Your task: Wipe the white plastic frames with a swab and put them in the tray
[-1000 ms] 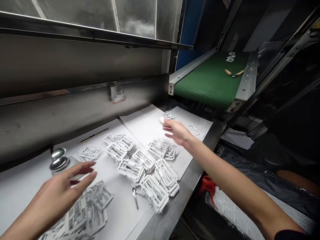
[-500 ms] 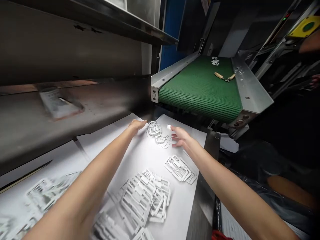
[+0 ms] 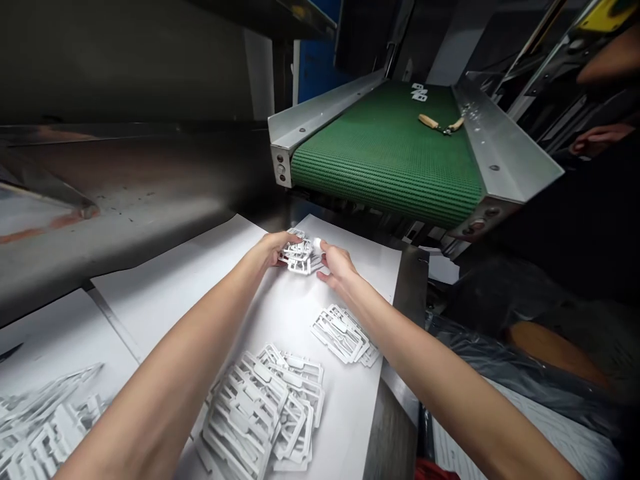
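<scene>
White paper (image 3: 275,320): thin white openwork frames (image 3: 300,263), overlapping, between hands (image 3: 341,262)

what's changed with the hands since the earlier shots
The left hand moved forward and right to the small pile of white frames near the green belt, its thumb now over the edge. The right hand closed in from the right; its grip is unclear. The pliers stayed on the belt.

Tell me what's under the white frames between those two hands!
White paper spreads around the white frames. The spot right underneath is hidden by the frames, left hand and right hand, so I can't tell what's there.
</scene>
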A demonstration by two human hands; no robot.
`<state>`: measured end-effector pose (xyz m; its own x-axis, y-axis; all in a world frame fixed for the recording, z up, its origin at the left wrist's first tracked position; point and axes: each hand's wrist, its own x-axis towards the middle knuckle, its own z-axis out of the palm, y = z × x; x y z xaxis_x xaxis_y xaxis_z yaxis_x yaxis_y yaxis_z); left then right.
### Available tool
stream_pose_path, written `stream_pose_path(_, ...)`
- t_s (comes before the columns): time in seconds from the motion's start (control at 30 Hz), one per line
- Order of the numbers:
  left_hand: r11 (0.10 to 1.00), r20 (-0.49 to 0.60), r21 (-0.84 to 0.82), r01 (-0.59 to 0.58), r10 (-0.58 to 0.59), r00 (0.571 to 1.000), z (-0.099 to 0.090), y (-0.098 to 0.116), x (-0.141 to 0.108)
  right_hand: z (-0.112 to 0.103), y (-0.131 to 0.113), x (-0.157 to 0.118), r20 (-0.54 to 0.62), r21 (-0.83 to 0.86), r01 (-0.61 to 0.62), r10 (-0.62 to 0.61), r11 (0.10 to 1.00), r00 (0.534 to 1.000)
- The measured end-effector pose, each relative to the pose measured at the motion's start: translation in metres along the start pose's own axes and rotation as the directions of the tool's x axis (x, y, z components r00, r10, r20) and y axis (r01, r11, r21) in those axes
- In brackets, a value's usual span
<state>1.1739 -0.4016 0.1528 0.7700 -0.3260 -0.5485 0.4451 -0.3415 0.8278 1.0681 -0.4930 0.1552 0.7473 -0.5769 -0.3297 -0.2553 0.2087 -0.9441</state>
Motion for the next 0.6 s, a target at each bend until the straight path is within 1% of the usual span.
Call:
stream_pose_path(0.07,0.998,0.102,-0.048,0.043,-0.038,0.994,-0.002,-0.002,-0.011,0.004,0.001,-0.001,0.013,0.045,-0.056,0.055,0.997,0.998)
stream_pose_path(0.13,0.994,0.153,-0.083,0.068,-0.055,0.987,-0.002,-0.006,-0.019,0.010,0.001,-0.002,0.040,0.084,-0.077,0.074,0.993,0.996)
stream_pose_path(0.23,0.990,0.153,-0.121,0.065,-0.046,0.987,0.003,-0.010,-0.027,0.016,0.002,-0.004,0.055,0.112,-0.095,0.089,0.989,0.994)
stream_pose_path(0.33,0.986,0.153,-0.151,0.066,-0.042,0.987,0.010,-0.010,-0.032,0.013,-0.001,-0.007,0.060,0.098,-0.088,0.082,0.991,0.995)
stream_pose_path(0.4,0.982,0.151,-0.180,0.065,-0.037,0.988,0.013,-0.007,-0.037,0.002,-0.006,-0.010,0.073,0.064,-0.060,0.056,0.996,0.996)
stream_pose_path(0.47,0.973,0.126,-0.227,0.046,-0.017,0.992,0.011,-0.004,-0.045,-0.015,-0.013,-0.014,0.085,0.010,-0.005,0.004,1.000,0.996)
stream_pose_path(0.53,0.958,0.079,-0.286,0.011,0.012,0.997,0.001,0.001,-0.058,-0.039,-0.020,-0.017,0.081,-0.064,0.069,-0.063,0.996,0.995)
stream_pose_path(0.6,0.940,0.019,-0.340,-0.037,0.046,0.999,-0.017,0.003,-0.080,-0.066,-0.024,-0.020,0.051,-0.165,0.132,-0.125,0.977,0.991)
